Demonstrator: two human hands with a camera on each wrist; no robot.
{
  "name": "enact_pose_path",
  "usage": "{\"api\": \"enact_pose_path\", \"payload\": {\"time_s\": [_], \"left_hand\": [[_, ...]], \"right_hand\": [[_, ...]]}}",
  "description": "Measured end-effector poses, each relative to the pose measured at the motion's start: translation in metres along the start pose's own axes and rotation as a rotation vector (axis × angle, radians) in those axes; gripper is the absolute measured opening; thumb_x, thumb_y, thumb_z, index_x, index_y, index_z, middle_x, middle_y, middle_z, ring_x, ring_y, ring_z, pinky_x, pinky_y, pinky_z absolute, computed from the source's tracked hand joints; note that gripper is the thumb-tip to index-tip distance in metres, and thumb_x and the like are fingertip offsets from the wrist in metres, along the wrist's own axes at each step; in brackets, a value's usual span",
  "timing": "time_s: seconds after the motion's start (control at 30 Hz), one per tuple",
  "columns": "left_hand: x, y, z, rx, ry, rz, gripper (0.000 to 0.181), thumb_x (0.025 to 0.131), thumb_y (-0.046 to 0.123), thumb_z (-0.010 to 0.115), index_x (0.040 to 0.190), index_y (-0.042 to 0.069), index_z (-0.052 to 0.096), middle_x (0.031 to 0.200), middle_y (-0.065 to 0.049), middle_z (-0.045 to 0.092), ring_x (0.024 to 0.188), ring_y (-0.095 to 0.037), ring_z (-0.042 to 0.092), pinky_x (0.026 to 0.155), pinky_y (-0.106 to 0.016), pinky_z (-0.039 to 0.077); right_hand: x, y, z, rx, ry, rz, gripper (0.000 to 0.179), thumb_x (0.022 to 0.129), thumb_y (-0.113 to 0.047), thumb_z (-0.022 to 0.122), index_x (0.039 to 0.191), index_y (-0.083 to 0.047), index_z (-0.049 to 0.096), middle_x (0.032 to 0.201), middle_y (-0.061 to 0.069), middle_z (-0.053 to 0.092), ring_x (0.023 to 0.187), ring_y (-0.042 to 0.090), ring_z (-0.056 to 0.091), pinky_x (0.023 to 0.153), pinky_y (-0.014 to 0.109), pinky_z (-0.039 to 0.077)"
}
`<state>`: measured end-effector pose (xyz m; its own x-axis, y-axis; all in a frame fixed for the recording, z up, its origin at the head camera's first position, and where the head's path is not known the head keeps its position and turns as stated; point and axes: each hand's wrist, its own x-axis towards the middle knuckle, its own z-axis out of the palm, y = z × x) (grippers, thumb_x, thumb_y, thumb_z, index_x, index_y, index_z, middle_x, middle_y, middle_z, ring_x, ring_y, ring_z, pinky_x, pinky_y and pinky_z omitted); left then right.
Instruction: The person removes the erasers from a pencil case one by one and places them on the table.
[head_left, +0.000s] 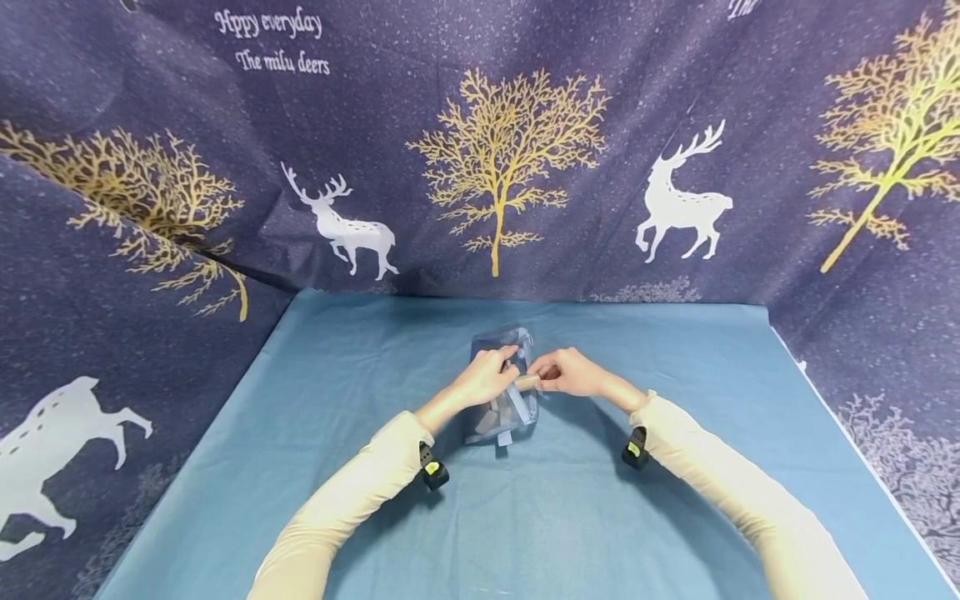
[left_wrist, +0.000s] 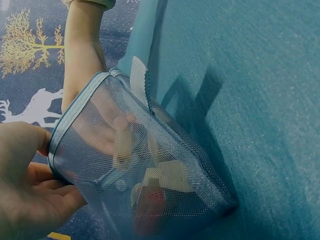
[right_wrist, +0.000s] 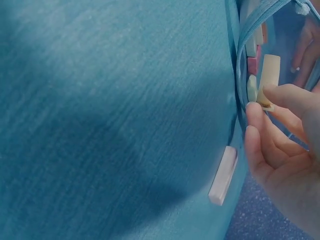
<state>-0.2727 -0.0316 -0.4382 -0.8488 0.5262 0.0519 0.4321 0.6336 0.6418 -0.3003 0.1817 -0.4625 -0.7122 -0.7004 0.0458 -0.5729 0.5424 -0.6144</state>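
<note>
A blue mesh zip pouch (head_left: pixel 517 408) lies on the cloth, with several small blocks in it that show through the mesh. My left hand (head_left: pixel 489 377) pinches the pouch's zip edge (left_wrist: pixel 67 127) between thumb and fingers, holding the mouth apart. At that mouth my right hand (head_left: pixel 570 372) pinches a beige rectangular block (right_wrist: pixel 270 75) by one end; the rest of the block points into the pouch. Behind it in the right wrist view are a pink block (right_wrist: pixel 253 65) and a pale green block (right_wrist: pixel 252 87). Through the mesh, a red piece (left_wrist: pixel 152 200) shows blurred.
A pale pinkish block (right_wrist: pixel 223 175) lies on the blue cloth (head_left: pixel 600 517) outside the pouch. A grey ribbon tab (left_wrist: pixel 140 82) sticks out from the pouch's edge. Dark fabric (head_left: pixel 525 50) printed with deer and trees hangs at the back and sides.
</note>
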Motion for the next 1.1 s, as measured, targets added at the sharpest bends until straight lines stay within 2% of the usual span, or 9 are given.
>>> {"api": "enact_pose_path", "payload": {"time_s": [0.5, 0.87, 1.1], "left_hand": [[0.001, -0.002, 0.003, -0.005, 0.018, -0.001, 0.049, 0.091, 0.016, 0.043, 0.136, -0.001, 0.039, 0.044, 0.006, 0.035, 0.032, -0.006, 0.026, 0.033, -0.018, 0.028], [0.000, 0.000, 0.003, -0.003, 0.022, -0.015, 0.049, 0.091, 0.017, 0.043, 0.136, -0.002, 0.039, 0.052, 0.005, 0.038, 0.033, -0.005, 0.026, 0.034, -0.019, 0.027], [-0.001, 0.001, 0.001, 0.003, 0.026, -0.021, 0.049, 0.091, 0.016, 0.043, 0.136, -0.001, 0.040, 0.047, 0.006, 0.034, 0.033, -0.005, 0.025, 0.033, -0.019, 0.027]], "right_hand": [[-0.005, 0.004, -0.003, -0.012, 0.021, 0.064, 0.020, 0.083, -0.013, 0.063, 0.103, -0.012, 0.066, 0.082, 0.000, 0.070, 0.072, 0.011, 0.066, 0.063, 0.019, 0.051], [-0.009, 0.007, -0.004, -0.036, 0.033, 0.062, 0.019, 0.081, -0.013, 0.064, 0.100, -0.014, 0.067, 0.082, -0.001, 0.069, 0.073, 0.008, 0.066, 0.066, 0.019, 0.051], [-0.011, 0.005, -0.006, -0.031, 0.032, 0.086, 0.019, 0.081, -0.012, 0.064, 0.100, -0.014, 0.066, 0.082, 0.000, 0.069, 0.072, 0.009, 0.065, 0.064, 0.020, 0.051]]}}
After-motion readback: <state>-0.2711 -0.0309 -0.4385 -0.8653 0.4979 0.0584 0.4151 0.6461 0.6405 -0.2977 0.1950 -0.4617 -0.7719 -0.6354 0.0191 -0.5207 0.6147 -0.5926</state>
